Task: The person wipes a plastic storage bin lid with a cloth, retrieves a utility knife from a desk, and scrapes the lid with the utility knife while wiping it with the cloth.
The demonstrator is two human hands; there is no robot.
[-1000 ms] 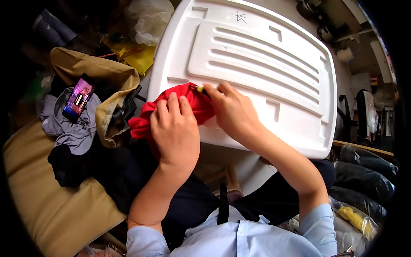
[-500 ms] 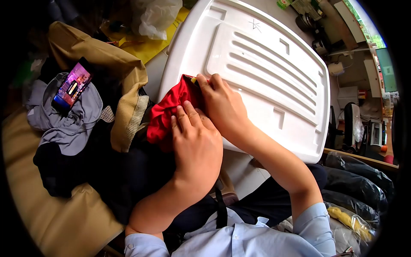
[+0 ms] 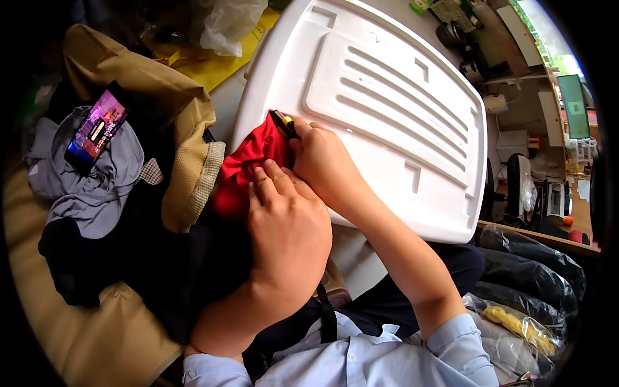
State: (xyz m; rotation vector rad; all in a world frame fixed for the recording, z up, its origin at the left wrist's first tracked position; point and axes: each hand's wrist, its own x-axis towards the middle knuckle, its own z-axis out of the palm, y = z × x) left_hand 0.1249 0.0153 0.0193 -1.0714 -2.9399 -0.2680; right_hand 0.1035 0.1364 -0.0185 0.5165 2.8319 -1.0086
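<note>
Red cloth [image 3: 255, 151] lies bunched at the near left corner of a white plastic lid [image 3: 387, 119] with long grooves. My left hand [image 3: 287, 226] rests on the cloth, palm down, with its fingers stretched out. My right hand [image 3: 322, 155] is closed round a small black and yellow tool [image 3: 285, 122], whose narrow tip points up and left over the cloth's upper edge. Part of the tool is hidden by the fingers, so its kind is hard to tell.
A lit phone [image 3: 97, 129] lies on grey cloth [image 3: 116, 187] at the left, beside a tan fabric piece [image 3: 145, 74]. Plastic-wrapped dark bundles [image 3: 529, 277] lie at the lower right. Clear plastic [image 3: 229, 26] is at the top.
The view has shifted, showing more of the room at the right. My left hand has slid lower on the cloth, and more of the tool shows beyond my right hand.
</note>
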